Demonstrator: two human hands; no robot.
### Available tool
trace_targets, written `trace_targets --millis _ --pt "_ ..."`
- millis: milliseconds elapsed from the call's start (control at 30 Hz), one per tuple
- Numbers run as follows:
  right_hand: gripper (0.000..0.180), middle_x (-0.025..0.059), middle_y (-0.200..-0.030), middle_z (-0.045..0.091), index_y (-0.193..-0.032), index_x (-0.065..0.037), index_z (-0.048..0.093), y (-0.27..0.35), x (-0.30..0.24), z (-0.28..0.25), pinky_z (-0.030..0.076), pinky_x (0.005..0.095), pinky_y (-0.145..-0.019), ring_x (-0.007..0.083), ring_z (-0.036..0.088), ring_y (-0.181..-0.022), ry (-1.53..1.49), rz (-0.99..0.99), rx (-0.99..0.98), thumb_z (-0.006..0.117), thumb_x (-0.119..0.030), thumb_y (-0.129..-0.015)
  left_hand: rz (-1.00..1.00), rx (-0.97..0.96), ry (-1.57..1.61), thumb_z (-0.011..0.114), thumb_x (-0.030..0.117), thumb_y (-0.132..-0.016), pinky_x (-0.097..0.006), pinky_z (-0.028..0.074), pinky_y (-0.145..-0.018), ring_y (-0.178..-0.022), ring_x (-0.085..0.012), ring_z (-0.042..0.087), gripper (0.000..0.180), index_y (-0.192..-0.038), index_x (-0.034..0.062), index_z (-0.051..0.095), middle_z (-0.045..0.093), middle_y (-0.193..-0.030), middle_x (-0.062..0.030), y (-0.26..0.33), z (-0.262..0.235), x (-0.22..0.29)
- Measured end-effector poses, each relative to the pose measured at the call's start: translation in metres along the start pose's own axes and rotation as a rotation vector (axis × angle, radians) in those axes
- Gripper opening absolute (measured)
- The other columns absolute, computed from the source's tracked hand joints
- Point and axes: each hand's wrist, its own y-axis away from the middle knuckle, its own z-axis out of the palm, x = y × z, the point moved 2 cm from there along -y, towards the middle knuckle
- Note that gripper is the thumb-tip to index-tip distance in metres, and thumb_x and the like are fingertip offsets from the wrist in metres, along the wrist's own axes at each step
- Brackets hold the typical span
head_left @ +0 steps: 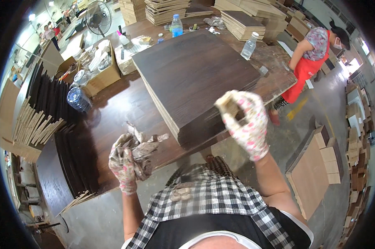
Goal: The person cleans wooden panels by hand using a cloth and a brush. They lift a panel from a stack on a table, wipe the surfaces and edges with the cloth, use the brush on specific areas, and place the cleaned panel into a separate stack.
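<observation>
My left hand (pixel 123 165), in a stained floral glove, grips a crumpled, dirty rag (pixel 144 148) above the dark table near its front edge. My right hand (pixel 247 122), in a matching floral glove, is at the right front corner of a stack of dark brown wood panels (pixel 195 74). Its thumb and fingers curl into a ring, and the fingertips look yellowish brown. Whether something small is pinched there cannot be made out. The top panel has a smooth, dark face, while the stack's left side shows pale edges.
Dark boards (pixel 46 103) stand in a row at left, with curved dark pieces (pixel 73 162) nearer. A cardboard box (pixel 102 81) of wrapped items, a blue-capped bottle (pixel 177 27) and a clear bottle (pixel 249 46) stand on the table. A co-worker in a red apron (pixel 305 74) bends at right.
</observation>
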Motion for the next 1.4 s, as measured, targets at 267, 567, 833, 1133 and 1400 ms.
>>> trace_targets --millis 267,567,833,1133,1400 --pt "0.036 0.0113 -0.103 0.065 -0.115 -0.003 0.068 -0.034 0.155 -0.073 0.052 0.0354 -0.087 0.0235 0.065 -0.098 0.187 0.289 0.23 0.079 -0.013 -0.082 0.145 0.291 -0.036 0.055 0.024 -0.101 -0.04 0.047 -0.101 -0.112 -0.0249 0.06 0.041 -0.128 -0.0072 0.054 0.061 -0.126 -0.0178 -0.063 -0.012 0.067" --pt "0.044 0.0117 -0.11 0.069 -0.116 0.0 0.068 -0.091 0.115 -0.022 0.051 0.0384 -0.094 0.0232 0.066 -0.105 -1.35 0.048 -0.705 0.079 -0.027 -0.083 0.491 -1.063 -0.698 0.075 0.041 -0.077 -0.047 0.032 -0.118 -0.14 -0.0345 0.043 0.068 -0.132 0.005 0.061 0.055 -0.143 -0.0127 -0.142 0.184 0.126" --pt "0.041 0.0108 -0.108 0.067 -0.118 -0.002 0.066 -0.088 0.13 -0.014 0.051 0.0361 -0.091 0.025 0.066 -0.101 -1.27 -0.019 -0.828 0.077 -0.021 -0.084 0.613 -1.011 -0.815 0.067 0.022 -0.075 -0.044 0.041 -0.108 -0.131 -0.0318 0.049 0.057 -0.13 0.012 0.063 0.049 -0.147 -0.017 -0.261 0.309 0.091" --pt "0.041 0.0127 -0.107 0.067 -0.118 0.0 0.065 -0.095 0.133 -0.01 0.051 0.0366 -0.091 0.0266 0.066 -0.103 -1.336 -0.04 -0.824 0.076 -0.018 -0.083 0.908 -0.321 -1.42 0.054 0.036 -0.098 -0.038 0.051 -0.084 -0.101 -0.0284 0.063 0.044 -0.132 0.0073 0.056 0.064 -0.117 -0.0135 -0.337 0.235 0.053" --pt "0.054 0.0187 -0.116 0.064 -0.127 0.003 0.053 -0.091 0.218 -0.033 0.053 0.0436 -0.088 0.03 0.064 -0.102 -1.439 -0.036 -0.081 0.067 -0.033 -0.089 0.9 -1.012 -0.749 0.073 0.04 -0.072 -0.057 0.026 -0.115 -0.14 -0.0359 0.037 0.069 -0.136 0.0185 0.057 0.049 -0.146 -0.0059 -0.147 0.342 0.126"
